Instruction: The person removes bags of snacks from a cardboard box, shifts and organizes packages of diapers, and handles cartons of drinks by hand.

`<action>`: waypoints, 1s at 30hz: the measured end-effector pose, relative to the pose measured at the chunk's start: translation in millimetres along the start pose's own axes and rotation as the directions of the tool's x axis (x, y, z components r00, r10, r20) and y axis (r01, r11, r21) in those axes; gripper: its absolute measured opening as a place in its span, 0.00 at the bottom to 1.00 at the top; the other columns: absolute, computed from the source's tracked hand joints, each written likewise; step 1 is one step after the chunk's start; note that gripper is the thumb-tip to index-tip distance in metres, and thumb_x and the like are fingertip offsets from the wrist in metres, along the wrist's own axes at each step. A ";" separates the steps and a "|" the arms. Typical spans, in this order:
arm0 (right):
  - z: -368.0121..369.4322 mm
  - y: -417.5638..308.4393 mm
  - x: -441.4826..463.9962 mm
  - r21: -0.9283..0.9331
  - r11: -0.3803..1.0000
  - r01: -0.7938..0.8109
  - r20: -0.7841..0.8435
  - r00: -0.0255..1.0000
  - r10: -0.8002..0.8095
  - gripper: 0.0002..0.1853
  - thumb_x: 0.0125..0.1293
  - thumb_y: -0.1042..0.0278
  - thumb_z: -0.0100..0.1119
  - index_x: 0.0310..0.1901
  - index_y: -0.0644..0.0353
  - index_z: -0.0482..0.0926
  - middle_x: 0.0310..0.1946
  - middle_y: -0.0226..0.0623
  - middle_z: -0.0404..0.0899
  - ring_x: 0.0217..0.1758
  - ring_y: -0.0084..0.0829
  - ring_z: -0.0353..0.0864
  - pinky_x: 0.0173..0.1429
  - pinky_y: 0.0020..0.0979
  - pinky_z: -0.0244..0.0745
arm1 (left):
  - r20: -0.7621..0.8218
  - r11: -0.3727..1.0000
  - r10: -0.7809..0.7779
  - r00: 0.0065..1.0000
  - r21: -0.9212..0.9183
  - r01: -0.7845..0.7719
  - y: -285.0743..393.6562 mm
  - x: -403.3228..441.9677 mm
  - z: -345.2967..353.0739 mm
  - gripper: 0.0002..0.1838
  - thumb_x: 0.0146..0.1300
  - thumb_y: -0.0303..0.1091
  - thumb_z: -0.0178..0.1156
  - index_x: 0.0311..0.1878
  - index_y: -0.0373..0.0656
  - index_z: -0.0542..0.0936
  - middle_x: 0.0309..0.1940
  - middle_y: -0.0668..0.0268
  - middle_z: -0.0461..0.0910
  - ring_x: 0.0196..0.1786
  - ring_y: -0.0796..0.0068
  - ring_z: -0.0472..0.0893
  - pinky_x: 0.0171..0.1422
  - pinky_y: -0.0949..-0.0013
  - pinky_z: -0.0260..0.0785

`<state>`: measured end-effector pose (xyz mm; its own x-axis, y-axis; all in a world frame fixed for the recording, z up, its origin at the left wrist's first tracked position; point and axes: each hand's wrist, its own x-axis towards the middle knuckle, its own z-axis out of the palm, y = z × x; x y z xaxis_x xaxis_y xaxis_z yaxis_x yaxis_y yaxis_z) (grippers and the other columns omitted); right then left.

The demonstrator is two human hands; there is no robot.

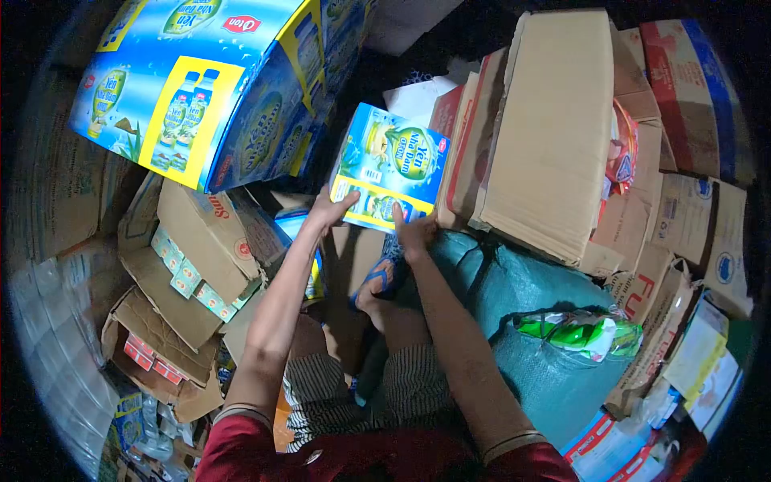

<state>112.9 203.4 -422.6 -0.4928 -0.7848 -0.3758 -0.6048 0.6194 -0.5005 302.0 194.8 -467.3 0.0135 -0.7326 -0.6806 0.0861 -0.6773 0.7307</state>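
Note:
Out in front of me, both hands hold a blue and yellow carton (401, 157) with bottle pictures and green lettering. My left hand (336, 209) grips its lower left corner, thumb on the yellow band. At the lower right part of the same carton is my right hand (414, 229), its thumb on the front face and the other fingers mostly hidden. A larger stack of similar blue cartons (193, 88) stands to the upper left. Below the held carton, part of another blue and yellow carton (312, 277) shows beside my legs.
Open cardboard boxes (201, 217) with small packs sit at the left. A tall brown box (550, 132) stands at the right, above a green woven sack (530, 305) with a green packet (582, 333). My sandalled foot (376, 281) is between the piles.

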 end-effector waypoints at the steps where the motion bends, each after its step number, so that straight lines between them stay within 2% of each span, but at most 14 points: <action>1: 3.8 -2.8 0.9 -0.020 1.000 -0.008 -0.005 1.000 0.008 0.56 0.40 0.41 0.64 0.60 0.69 0.43 0.55 0.58 0.54 0.58 0.50 0.57 0.60 0.44 0.55 | 0.089 0.998 -0.021 0.996 -0.056 0.026 29.4 -15.1 -3.0 0.32 0.47 0.45 0.65 0.50 0.34 0.66 0.38 0.57 0.76 0.35 0.74 0.78 0.28 0.69 0.73; 4: 10.5 1.7 -0.5 -0.085 0.995 -0.049 -0.026 0.999 0.047 0.53 0.41 0.49 0.68 0.60 0.65 0.42 0.55 0.53 0.54 0.55 0.44 0.61 0.56 0.41 0.61 | 0.035 0.999 -0.029 0.999 -0.040 0.031 21.1 -14.3 -7.4 0.31 0.46 0.45 0.65 0.48 0.34 0.68 0.37 0.58 0.77 0.34 0.73 0.78 0.29 0.71 0.73; 7: 26.5 38.9 9.6 0.347 0.938 -0.002 0.152 0.987 -0.054 0.47 0.43 0.56 0.68 0.58 0.63 0.47 0.55 0.49 0.55 0.55 0.39 0.61 0.53 0.36 0.64 | -0.010 0.998 0.034 0.999 -0.049 -0.034 -1.2 -15.7 -12.1 0.31 0.46 0.46 0.66 0.48 0.34 0.69 0.38 0.57 0.77 0.37 0.73 0.78 0.37 0.71 0.72; 8: 34.0 47.2 10.7 0.333 0.942 -0.044 0.113 0.994 0.006 0.40 0.44 0.62 0.68 0.54 0.61 0.52 0.52 0.43 0.60 0.52 0.35 0.64 0.49 0.30 0.66 | -0.023 0.996 0.070 0.997 -0.047 -0.071 -7.5 -18.2 -13.6 0.32 0.46 0.46 0.65 0.49 0.34 0.69 0.40 0.57 0.77 0.39 0.74 0.77 0.40 0.71 0.71; 10: 8.9 37.3 22.4 0.495 0.853 -0.165 0.412 0.909 -0.062 0.39 0.43 0.63 0.68 0.54 0.58 0.54 0.50 0.39 0.63 0.50 0.35 0.66 0.48 0.37 0.67 | -0.046 0.997 0.070 0.996 -0.021 -0.071 -5.9 -26.0 -16.9 0.35 0.48 0.49 0.64 0.52 0.32 0.67 0.43 0.56 0.76 0.45 0.73 0.75 0.50 0.72 0.65; 13: -30.5 -8.9 4.3 0.476 0.813 -0.336 0.545 0.838 0.028 0.34 0.43 0.64 0.68 0.51 0.51 0.59 0.45 0.34 0.70 0.48 0.38 0.69 0.42 0.57 0.63 | -0.145 0.992 0.075 0.987 0.108 -0.060 3.9 -35.1 -14.0 0.37 0.49 0.51 0.61 0.54 0.32 0.66 0.44 0.55 0.75 0.45 0.71 0.75 0.50 0.72 0.65; 17: -23.2 -20.0 -5.9 0.513 0.827 -0.230 0.436 0.900 -0.020 0.28 0.45 0.70 0.65 0.48 0.58 0.63 0.41 0.37 0.73 0.45 0.36 0.72 0.45 0.49 0.67 | -0.181 0.986 0.067 0.981 0.162 -0.037 7.8 -43.9 -26.5 0.36 0.47 0.57 0.60 0.47 0.29 0.72 0.40 0.53 0.77 0.44 0.70 0.76 0.48 0.71 0.66; 18: -18.0 -18.1 -4.5 0.597 0.786 -0.159 0.434 0.888 -0.150 0.28 0.45 0.72 0.64 0.49 0.60 0.63 0.41 0.38 0.73 0.44 0.35 0.73 0.45 0.44 0.69 | -0.215 0.977 -0.079 0.973 0.177 0.118 21.1 -53.3 -30.9 0.34 0.47 0.58 0.59 0.40 0.29 0.76 0.33 0.53 0.79 0.40 0.68 0.78 0.45 0.70 0.67; 20: -8.7 -13.8 -1.4 0.643 0.765 -0.027 0.397 0.866 -0.303 0.27 0.45 0.78 0.61 0.48 0.67 0.63 0.39 0.41 0.73 0.39 0.31 0.75 0.44 0.28 0.72 | -0.314 0.984 -0.025 0.949 0.160 0.079 17.6 -53.7 -35.2 0.34 0.47 0.59 0.59 0.36 0.29 0.77 0.30 0.54 0.79 0.35 0.68 0.79 0.41 0.69 0.69; 21: -3.1 -13.8 4.0 0.609 0.793 -0.002 0.403 0.862 -0.307 0.28 0.44 0.77 0.63 0.49 0.66 0.63 0.39 0.40 0.74 0.39 0.30 0.75 0.44 0.29 0.72 | -0.365 0.987 0.000 0.931 0.152 0.059 16.5 -54.5 -37.7 0.34 0.47 0.59 0.59 0.35 0.29 0.78 0.28 0.54 0.79 0.33 0.68 0.79 0.39 0.68 0.70; 22: 4.3 -10.6 14.4 0.573 0.819 0.028 0.406 0.858 -0.314 0.30 0.43 0.75 0.64 0.49 0.65 0.62 0.38 0.40 0.74 0.39 0.30 0.75 0.43 0.30 0.71 | -0.452 0.981 0.186 0.873 0.131 -0.141 6.6 -46.9 -35.6 0.34 0.46 0.60 0.59 0.31 0.28 0.79 0.25 0.55 0.79 0.28 0.69 0.80 0.35 0.68 0.71; 27: -5.4 -19.4 39.4 0.395 0.896 0.203 0.314 0.887 -0.339 0.25 0.47 0.78 0.61 0.48 0.67 0.64 0.38 0.39 0.75 0.37 0.27 0.75 0.42 0.29 0.72 | -0.380 0.990 0.091 0.920 0.132 -0.043 20.9 -49.2 -14.4 0.35 0.47 0.60 0.58 0.40 0.31 0.77 0.29 0.53 0.79 0.33 0.67 0.80 0.40 0.68 0.71; 29: -4.6 0.9 54.1 0.552 0.824 0.127 0.327 0.876 -0.354 0.29 0.45 0.74 0.64 0.49 0.66 0.63 0.39 0.41 0.73 0.41 0.30 0.74 0.46 0.31 0.70 | -0.367 0.961 0.272 0.890 0.152 -0.231 1.6 -29.1 7.9 0.37 0.48 0.58 0.58 0.50 0.33 0.71 0.37 0.52 0.78 0.41 0.64 0.79 0.46 0.66 0.69; 30: -6.8 5.2 58.8 0.622 0.778 0.087 0.333 0.870 -0.364 0.30 0.43 0.72 0.65 0.49 0.66 0.62 0.40 0.43 0.72 0.42 0.32 0.73 0.48 0.32 0.69 | -0.361 0.962 0.253 0.898 0.196 -0.192 2.9 -23.9 16.0 0.39 0.49 0.55 0.58 0.57 0.36 0.63 0.43 0.50 0.75 0.48 0.60 0.75 0.51 0.65 0.65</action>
<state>76.6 160.6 -442.0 -0.0007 -0.9146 -0.4044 -0.1241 0.4014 -0.9075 286.0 209.2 -448.1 0.3933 -0.8041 -0.4457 -0.1153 -0.5241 0.8438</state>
